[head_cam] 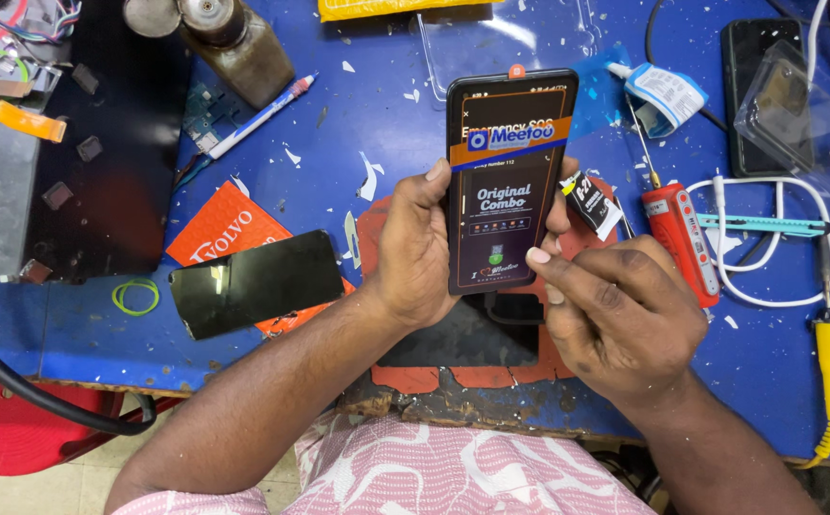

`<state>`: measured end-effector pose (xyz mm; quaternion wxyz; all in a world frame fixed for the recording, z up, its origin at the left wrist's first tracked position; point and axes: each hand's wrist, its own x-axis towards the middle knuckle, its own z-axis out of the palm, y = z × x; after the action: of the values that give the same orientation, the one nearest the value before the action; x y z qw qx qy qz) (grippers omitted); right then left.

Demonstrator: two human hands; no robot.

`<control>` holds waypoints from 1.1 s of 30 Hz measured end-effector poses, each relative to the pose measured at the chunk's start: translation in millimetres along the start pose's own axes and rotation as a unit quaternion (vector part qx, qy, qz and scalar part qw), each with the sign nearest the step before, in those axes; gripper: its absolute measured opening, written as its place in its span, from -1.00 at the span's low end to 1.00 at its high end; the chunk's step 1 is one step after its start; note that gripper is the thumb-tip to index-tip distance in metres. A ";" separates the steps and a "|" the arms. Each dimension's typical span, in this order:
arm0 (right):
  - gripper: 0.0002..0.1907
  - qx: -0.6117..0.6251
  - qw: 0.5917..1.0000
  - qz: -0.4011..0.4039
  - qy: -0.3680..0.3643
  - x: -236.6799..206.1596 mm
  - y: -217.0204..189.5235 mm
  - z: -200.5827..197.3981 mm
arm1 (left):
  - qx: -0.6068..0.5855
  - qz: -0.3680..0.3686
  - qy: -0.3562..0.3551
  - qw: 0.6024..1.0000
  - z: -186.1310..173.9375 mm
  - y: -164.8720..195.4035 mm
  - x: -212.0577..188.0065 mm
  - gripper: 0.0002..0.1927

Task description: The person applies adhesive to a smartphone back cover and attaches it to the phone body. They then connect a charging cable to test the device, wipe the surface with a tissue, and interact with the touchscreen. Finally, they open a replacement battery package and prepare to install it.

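Left hand [415,253]: wrapped around black phone [508,176], thumb on its left edge, fingers behind, upright above bench [100,334].
Right hand [615,310]: thumb and forefinger pinched at phone's lower right edge, on the protective film.
Phone: held between both hands, printed film with orange band covering screen.
Nearby left: loose black screen panel [255,282] lying on orange card [227,227]; green rubber band [135,297].
Nearby right: red tool [678,238], glue tube [663,92], white cable [768,243], yellow-handled soldering iron [829,358].

Two hands [415,248] [615,315], three phones [506,176] [758,91] [258,281], one pen [262,116], one red screwdriver [677,238], one green rubber band [135,297].
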<state>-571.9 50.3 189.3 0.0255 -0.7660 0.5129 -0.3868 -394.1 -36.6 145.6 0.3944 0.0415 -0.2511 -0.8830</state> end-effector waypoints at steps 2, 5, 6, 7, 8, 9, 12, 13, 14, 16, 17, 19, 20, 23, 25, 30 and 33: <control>-0.67 -0.001 1.000 0.001 0.000 -0.1 0.2 0.2 | 0.001 -0.001 -0.002 1.000 -0.2 0.0 0.0 -0.20; -0.67 0.002 1.000 0.002 0.000 -0.1 0.1 0.0 | -0.003 -0.006 -0.011 1.000 -0.5 0.7 0.1 -0.20; -0.67 0.004 1.000 0.003 0.000 -0.4 0.4 -0.9 | -0.006 -0.010 -0.015 1.000 -0.2 0.6 0.4 -0.20; -0.67 0.003 1.000 0.004 0.000 -0.2 0.2 -1.1 | -0.010 -0.012 -0.018 1.000 0.1 1.3 0.6 -0.19; -0.66 0.002 1.000 0.005 -0.001 -0.3 0.1 -1.3 | -0.013 -0.014 -0.022 1.000 0.6 1.8 0.9 -0.19; -0.66 0.002 1.000 0.007 -0.001 -0.1 0.0 -1.4 | -0.017 -0.015 -0.025 0.999 1.2 2.6 1.4 -0.17; -0.65 0.001 1.000 0.003 -0.001 0.6 0.1 -2.3 | -0.010 -0.012 -0.026 1.000 3.9 4.9 2.9 -0.10; -0.65 0.001 1.000 0.003 0.000 0.9 0.1 -2.8 | -0.010 -0.016 -0.022 1.000 4.7 5.8 3.4 -0.08; -0.65 0.000 1.000 0.003 0.001 1.1 -0.1 -3.2 | -0.010 -0.021 -0.019 1.000 5.4 6.6 3.9 -0.07; -0.65 -0.001 1.000 0.002 0.000 1.3 -0.6 -3.8 | -0.022 -0.040 -0.005 0.999 5.3 8.8 4.5 -0.05; -0.66 -0.002 1.000 0.002 0.000 1.2 -1.0 -4.3 | -0.030 -0.039 -0.008 0.999 4.9 9.3 4.7 -0.06; -0.66 0.000 1.000 0.002 0.000 1.0 -1.8 -4.7 | -0.041 -0.031 -0.016 0.999 3.4 9.3 4.5 -0.09; -0.67 0.002 1.000 0.003 0.001 1.0 -2.1 -4.7 | -0.044 -0.026 -0.020 0.999 2.5 8.9 4.2 -0.10; -0.68 0.003 1.000 0.002 0.003 1.4 -2.6 -4.4 | -0.040 -0.009 -0.023 0.999 0.3 6.1 2.6 -0.10; -0.68 0.003 1.000 0.001 0.003 1.8 -3.4 -4.0 | -0.035 -0.010 -0.015 0.999 -0.2 4.8 1.0 -0.08; -0.68 0.004 1.000 0.001 0.004 3.0 -4.3 -2.5 | -0.031 -0.014 -0.026 0.999 1.8 5.9 0.1 -0.05; -0.68 -0.002 1.000 0.004 0.003 2.7 -4.9 -2.5 | -0.031 -0.010 -0.033 0.999 3.9 8.1 0.9 -0.04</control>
<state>-569.2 51.3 194.7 0.0245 -0.7630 0.5165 -0.3879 -390.3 -40.2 152.9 0.3779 0.0024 -0.2363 -0.8952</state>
